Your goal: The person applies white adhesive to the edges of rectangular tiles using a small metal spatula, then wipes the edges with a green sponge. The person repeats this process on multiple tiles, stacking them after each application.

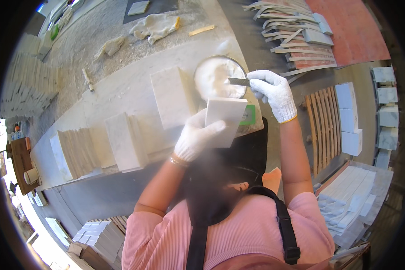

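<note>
My left hand [194, 137], in a white knit glove, grips a white marble tile [226, 118] by its left side, tilted near the table's front edge. In my gloved right hand [275, 95] is a flat dark metal scraper [238, 82], pinched between thumb and fingers. The blade's tip reaches over a round bowl [244, 69] and touches or nearly touches the white paste or powder [214, 76] in it. The held tile stands just in front of the bowl and hides part of its near rim. Another white tile [172, 95] lies left of the bowl.
Stacked tiles [123, 141] and a further tile row [78, 153] stand along the dusty table's front left. Behind them lie crumpled gloves [155, 28] and a small wooden strip [201, 30]. A green piece [247, 115] sits by the bowl. Right are a wooden pallet [324, 130] and straps [292, 40].
</note>
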`<state>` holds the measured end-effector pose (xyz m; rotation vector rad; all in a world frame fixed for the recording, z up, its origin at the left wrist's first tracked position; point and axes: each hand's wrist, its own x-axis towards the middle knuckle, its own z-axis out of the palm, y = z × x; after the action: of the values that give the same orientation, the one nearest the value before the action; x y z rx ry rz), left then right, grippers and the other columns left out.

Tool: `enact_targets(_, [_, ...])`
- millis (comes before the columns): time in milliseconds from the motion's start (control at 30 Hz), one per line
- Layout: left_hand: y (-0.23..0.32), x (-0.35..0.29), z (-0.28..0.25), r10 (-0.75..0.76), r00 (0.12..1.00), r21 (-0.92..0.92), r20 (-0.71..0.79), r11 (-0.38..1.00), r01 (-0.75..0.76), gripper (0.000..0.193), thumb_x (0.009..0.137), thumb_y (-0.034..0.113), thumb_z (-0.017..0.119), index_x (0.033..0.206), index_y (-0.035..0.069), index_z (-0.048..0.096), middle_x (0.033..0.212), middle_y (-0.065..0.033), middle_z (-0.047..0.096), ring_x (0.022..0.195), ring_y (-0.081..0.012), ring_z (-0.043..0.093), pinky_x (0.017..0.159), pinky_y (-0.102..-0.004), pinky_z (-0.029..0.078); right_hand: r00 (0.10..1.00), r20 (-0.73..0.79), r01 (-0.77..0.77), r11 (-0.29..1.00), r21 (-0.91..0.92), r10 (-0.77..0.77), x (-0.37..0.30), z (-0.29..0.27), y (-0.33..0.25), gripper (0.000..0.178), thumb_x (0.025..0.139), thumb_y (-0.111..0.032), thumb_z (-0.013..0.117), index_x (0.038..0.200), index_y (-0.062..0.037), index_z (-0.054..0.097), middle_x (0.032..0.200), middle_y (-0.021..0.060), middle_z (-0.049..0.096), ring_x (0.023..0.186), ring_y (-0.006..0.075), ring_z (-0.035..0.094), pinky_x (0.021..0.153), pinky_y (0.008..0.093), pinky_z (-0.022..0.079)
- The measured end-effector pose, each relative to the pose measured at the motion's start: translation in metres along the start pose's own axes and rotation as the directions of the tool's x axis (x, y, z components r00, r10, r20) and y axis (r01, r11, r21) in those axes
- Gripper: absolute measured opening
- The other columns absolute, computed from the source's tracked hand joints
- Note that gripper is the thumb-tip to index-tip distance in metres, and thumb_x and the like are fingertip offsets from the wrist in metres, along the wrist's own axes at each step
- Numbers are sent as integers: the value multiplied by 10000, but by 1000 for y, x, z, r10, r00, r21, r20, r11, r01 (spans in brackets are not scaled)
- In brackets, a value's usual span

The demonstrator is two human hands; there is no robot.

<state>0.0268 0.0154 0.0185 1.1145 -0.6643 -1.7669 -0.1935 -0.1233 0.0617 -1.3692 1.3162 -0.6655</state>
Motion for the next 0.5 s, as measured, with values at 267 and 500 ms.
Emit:
enact_targets(267, [20, 21, 11, 147, 985, -89, 91, 986, -139, 455, 959, 177, 772, 1355, -13, 657, 1198, -50, 727, 1038, -119, 663, 918, -307, 546, 998, -59, 21, 997, 71, -17, -27, -25, -58, 241, 946, -102, 704, 1162, -7, 751, 878, 45, 735, 692, 76, 633, 575, 206, 426])
enact_targets(500, [28, 32, 9, 132, 987, -103, 90, 987, -122, 475, 938, 197, 796, 1341, -19, 668, 1165, -44, 734, 1028, -118, 664, 921, -305, 543, 998, -44, 55, 997, 47, -53, -34, -16, -71, 233, 942, -105, 719, 1151, -10, 759, 860, 51, 738, 684, 73, 630, 572, 207, 427])
